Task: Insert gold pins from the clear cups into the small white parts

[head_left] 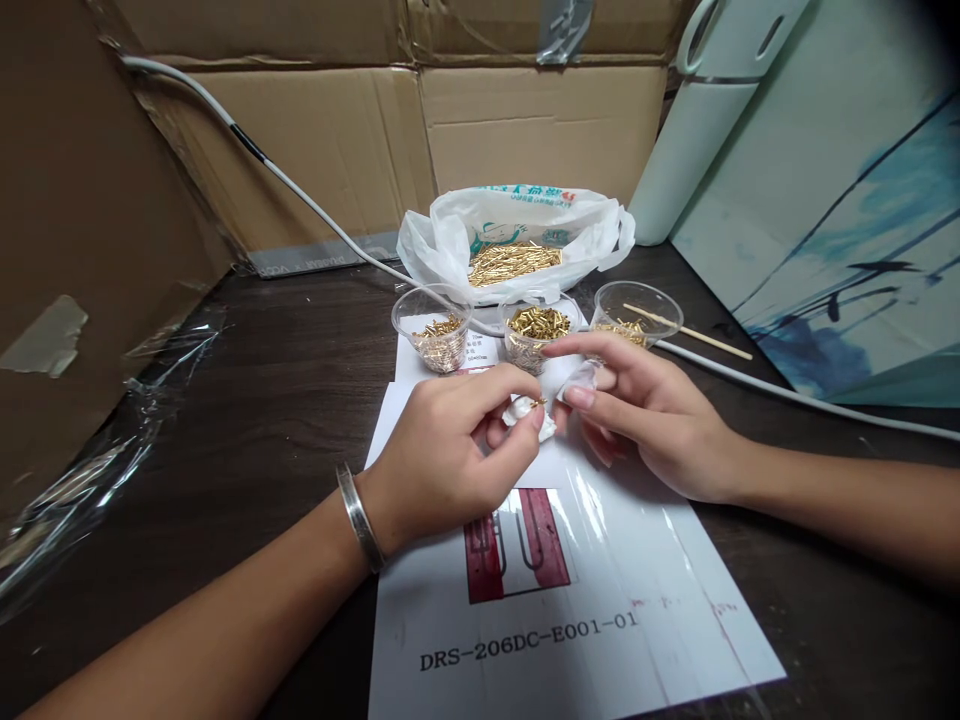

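Note:
My left hand point(450, 450) is closed in a pinch on a small white part point(519, 411) with a tiny gold pin at its tip. A silver bangle point(360, 518) sits on that wrist. My right hand point(645, 410) is beside it, thumb and fingers pinched on another small white piece point(579, 381). Both hands hover over a white printed sheet point(600, 600) marked DRS-206DC-E001-01. Just beyond the hands stand three clear plastic cups holding gold pins: left cup point(435, 330), middle cup point(536, 328), right cup point(637, 310).
A white plastic bag point(517, 235) full of gold pins lies behind the cups. A thin wooden stick point(697, 335) rests in the right cup. A white cable point(810, 395) crosses the dark table. Cardboard walls stand at the left and back, a white jug point(697, 120) at the right.

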Available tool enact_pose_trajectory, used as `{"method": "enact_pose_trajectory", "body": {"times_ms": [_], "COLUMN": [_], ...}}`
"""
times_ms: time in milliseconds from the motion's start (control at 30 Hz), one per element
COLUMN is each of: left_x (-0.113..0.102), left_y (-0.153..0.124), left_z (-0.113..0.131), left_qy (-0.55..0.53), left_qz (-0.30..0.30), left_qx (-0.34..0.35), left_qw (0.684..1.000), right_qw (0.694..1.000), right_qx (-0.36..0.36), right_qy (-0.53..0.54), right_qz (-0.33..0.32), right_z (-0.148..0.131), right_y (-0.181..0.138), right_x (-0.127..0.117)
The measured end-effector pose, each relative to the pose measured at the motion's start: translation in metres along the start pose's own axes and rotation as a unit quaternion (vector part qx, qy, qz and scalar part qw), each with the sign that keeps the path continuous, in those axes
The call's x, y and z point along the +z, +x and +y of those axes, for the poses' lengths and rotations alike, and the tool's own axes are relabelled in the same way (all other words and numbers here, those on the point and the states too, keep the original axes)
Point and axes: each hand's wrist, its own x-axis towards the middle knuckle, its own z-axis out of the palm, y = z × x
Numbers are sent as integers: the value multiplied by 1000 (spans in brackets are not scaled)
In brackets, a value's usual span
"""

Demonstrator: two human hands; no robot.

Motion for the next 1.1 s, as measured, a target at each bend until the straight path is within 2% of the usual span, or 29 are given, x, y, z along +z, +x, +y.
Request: {"method": "enact_pose_trajectory", "body": {"times_ms": [167, 367, 500, 700, 867, 1100], "left_x": [0, 0, 0, 0, 1, 1], "left_y": [0, -1, -1, -1, -1, -3], "left_z": [0, -1, -2, -3, -3, -3], "left_qy": [-1, -28, -42, -33, -35, -32], "left_qz": [13, -54, -65, -89, -86, -71], "left_qx": [-2, 23, 32, 34, 39, 40], "left_qw": [1000, 998, 997, 995, 995, 996], "right_qw": [998, 997, 993, 985, 984, 979], "right_qx": [5, -20, -36, -22, -52, -55], "right_qy": [-61, -80, -109, -133, -141, -170], "right_qz": [-12, -12, -37, -103, -100, -98], "right_z": [-3, -2, -4, -9, -1, 0], "right_y": [1, 1, 0, 0, -1, 0], "right_x": [-1, -2, -2, -3, -4, -4]}}
